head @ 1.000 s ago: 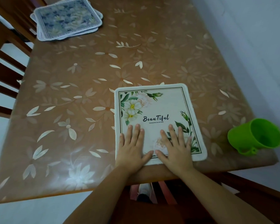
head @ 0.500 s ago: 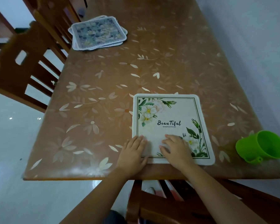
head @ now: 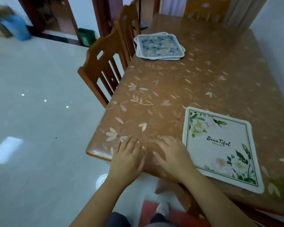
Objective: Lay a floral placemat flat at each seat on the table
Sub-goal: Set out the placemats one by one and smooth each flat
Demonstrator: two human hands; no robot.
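Head view: I saw the left hand (head: 127, 158) and right hand (head: 172, 155), fingers spread, empty. The floral placemat (head: 220, 149) lay flat alongside.

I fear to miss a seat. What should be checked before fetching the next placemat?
1. White placemat lies flat at the near seat: ok.
2. Left hand and right hand hold nothing: ok.
3. Stack of blue placemats within reach: probably not ok, it lies far away.
4. Seat at the near side chair has a placemat: not ok.
5. Number of placemats in the stack: cannot tell.
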